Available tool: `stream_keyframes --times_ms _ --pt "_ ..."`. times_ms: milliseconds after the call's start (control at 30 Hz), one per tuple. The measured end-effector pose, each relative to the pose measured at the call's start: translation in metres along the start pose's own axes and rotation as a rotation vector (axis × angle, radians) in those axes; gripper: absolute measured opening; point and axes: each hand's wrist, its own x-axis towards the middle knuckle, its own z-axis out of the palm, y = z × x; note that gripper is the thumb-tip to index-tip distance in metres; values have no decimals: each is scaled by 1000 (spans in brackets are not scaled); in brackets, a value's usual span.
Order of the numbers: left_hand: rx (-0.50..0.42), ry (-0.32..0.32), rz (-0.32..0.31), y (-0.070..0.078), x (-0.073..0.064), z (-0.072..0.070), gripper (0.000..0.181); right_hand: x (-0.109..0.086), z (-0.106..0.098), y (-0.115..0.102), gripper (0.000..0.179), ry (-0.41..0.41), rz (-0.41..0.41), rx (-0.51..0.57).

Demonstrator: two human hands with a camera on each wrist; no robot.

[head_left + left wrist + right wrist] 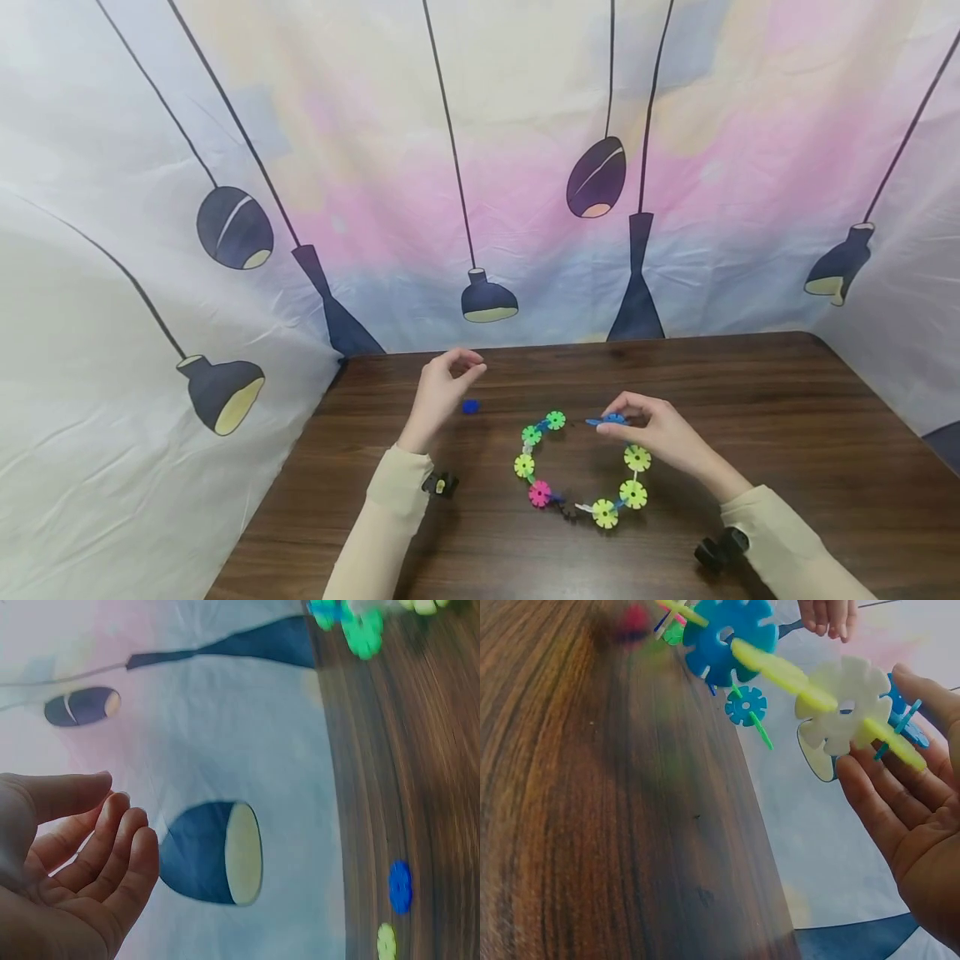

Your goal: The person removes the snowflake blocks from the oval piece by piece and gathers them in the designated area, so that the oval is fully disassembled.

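My right hand point(660, 429) pinches a blue snowflake disc point(615, 418) between thumb and fingers. This disc sits at the upper end of a chain of slotted plastic discs. Below it come yellow discs point(633, 494) joined by blue and white ones seen edge-on. In the right wrist view, a white disc point(845, 705) sits close to the fingertips. Opposite curves a row with green discs point(532, 435), a yellow disc point(524, 465) and a pink disc point(539, 493). I cannot tell whether the two rows join at the bottom. My left hand point(442, 392) hovers with loosely bent fingers, holding nothing.
A loose blue disc point(470, 407) lies on the brown wooden table point(712, 375) below the left hand. Beside it, in the left wrist view, is a yellow-green disc point(386, 943). A cloth point(540, 250) printed with lamps hangs behind the table's far edge.
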Motion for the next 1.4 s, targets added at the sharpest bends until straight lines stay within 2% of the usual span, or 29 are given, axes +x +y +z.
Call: stream_keyframes --times_ms 267,467,667,833,900,1100,1267,1400 --pt "-55 -51 68 11 -12 13 11 1 -2 0 23 -14 12 32" --pt "-91 -98 88 16 -20 25 13 2 -3 2 24 -28 8 46" --pt "-108 -185 120 27 -26 39 10 4 -3 2 26 -47 -14 34" --pt "-74 -294 146 37 -34 56 11 5 -3 1 23 -85 -65 80" --pt "-54 -321 167 39 -38 63 12 5 -3 1 22 -100 -85 95" --pt "-16 -321 282 43 -48 80 14 4 -2 0 19 -107 -99 81" --pt "-18 -306 344 46 -54 88 16 2 0 1 15 -111 -101 82" --pt "-42 -292 381 47 -58 91 16 1 1 0 15 -150 -128 95"
